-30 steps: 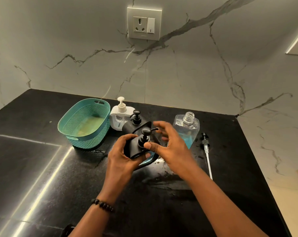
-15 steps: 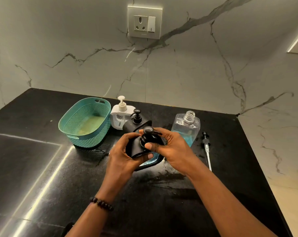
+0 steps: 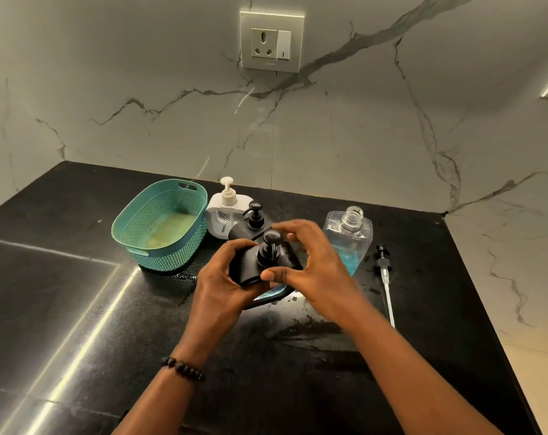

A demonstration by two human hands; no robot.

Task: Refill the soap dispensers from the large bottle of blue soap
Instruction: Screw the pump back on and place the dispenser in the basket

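Observation:
A black soap dispenser (image 3: 249, 268) with blue soap showing at its base is held tilted in my left hand (image 3: 225, 287). My right hand (image 3: 316, 271) curls around its black pump head (image 3: 269, 249), thumb and fingers at the collar. Behind it stands a second black dispenser (image 3: 255, 215) and a white pump dispenser (image 3: 224, 215). To the right stands the large clear bottle of blue soap (image 3: 349, 237), uncapped and partly filled. Its loose pump with a long white tube (image 3: 385, 277) lies on the counter further right.
A teal perforated basket (image 3: 159, 227) sits at the left on the black counter (image 3: 78, 309). Wet smears mark the counter below my hands. The counter's right edge runs beside a marble wall, and a wall socket (image 3: 271, 42) is above.
My right hand has turned around the pump head, with its fingers now arched over the top. The dispenser stays in my left hand in about the same place.

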